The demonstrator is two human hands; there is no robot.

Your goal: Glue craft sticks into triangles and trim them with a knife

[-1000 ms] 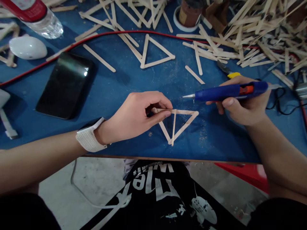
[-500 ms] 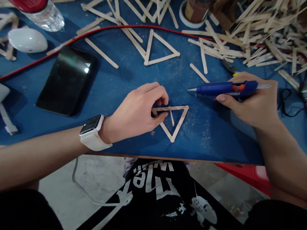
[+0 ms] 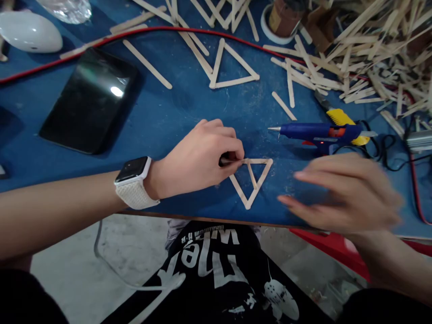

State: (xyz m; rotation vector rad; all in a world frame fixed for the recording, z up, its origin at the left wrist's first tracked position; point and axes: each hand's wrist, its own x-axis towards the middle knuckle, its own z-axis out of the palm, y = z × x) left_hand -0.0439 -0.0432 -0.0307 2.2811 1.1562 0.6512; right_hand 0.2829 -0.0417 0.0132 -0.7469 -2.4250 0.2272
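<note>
My left hand (image 3: 211, 153), with a watch at its wrist, pinches the upper left corner of a small triangle of wooden craft sticks (image 3: 261, 183). A shorter stick (image 3: 251, 174) runs down inside the triangle from its top side. My right hand (image 3: 344, 193), smeared by motion, hovers to the right of the triangle with thumb and fingers apart and nothing in it. Beyond it the blue glue gun (image 3: 305, 131) rests on the table, its nozzle pointing left. A second stick triangle (image 3: 235, 83) lies farther back.
A black tablet-like device (image 3: 89, 101) lies at left, near a white mouse-like object (image 3: 30, 31). A red cable (image 3: 162, 29) crosses the back. Loose sticks (image 3: 364, 49) pile up at back right, near a jar (image 3: 286, 18). A yellow-handled tool (image 3: 340, 118) lies behind the glue gun.
My right hand has let go of the glue gun and moved down towards the table's front edge. My left hand keeps its pinch on the triangle. The view has shifted slightly.
</note>
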